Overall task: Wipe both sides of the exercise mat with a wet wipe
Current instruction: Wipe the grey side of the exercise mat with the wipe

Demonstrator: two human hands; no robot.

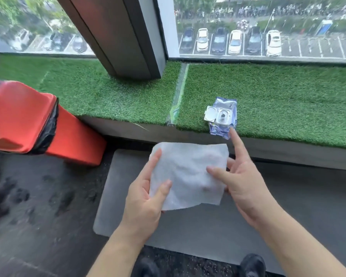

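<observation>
Above the grey exercise mat [188, 232], both hands pinched an unfolded wet wipe [188, 174]: left hand [146, 198] fingers curled on its edge, right hand [242, 182] forefinger straight.

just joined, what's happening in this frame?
A person is standing over a grey mat on the dark floor, holding an unfolded wet wipe in both hands. The left hand pinches its left edge; the right hand pinches the right edge, index finger sticking out. The wipe pack sits on the green turf ledge with its lid open. A red bin stands to the left. Wiping has not started yet.
</observation>
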